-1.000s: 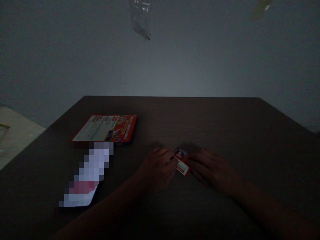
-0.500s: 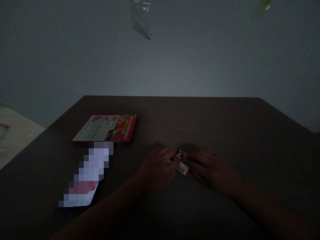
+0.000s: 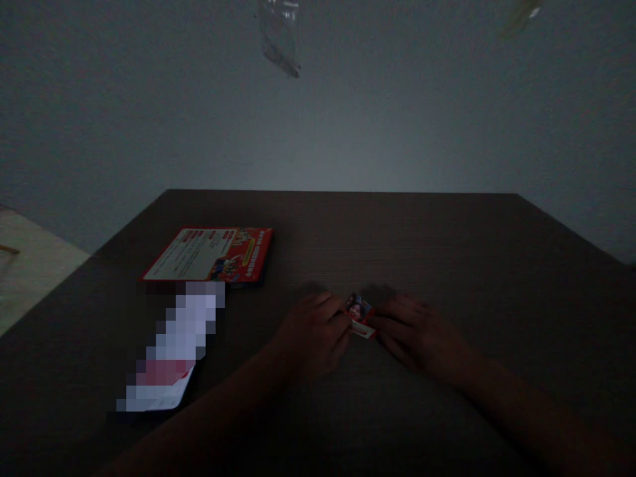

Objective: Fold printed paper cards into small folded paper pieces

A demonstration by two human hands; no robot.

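Observation:
A small folded red and white paper (image 3: 361,317) with a printed picture lies on the dark wooden table (image 3: 447,252), between my two hands. My left hand (image 3: 313,334) presses on the paper's left edge with curled fingers. My right hand (image 3: 417,334) rests on its right edge, fingers bent down onto it. The room is dim and the fingertips are hard to make out.
A red and white leaflet (image 3: 211,255) lies flat at the table's left rear. Nearer me on the left is a pale sheet (image 3: 171,351), blurred out. A clear plastic bag (image 3: 281,36) hangs on the grey wall behind.
The visible part of the small paper has shrunk; its near white flap has been folded or covered as both hands closed in slightly.

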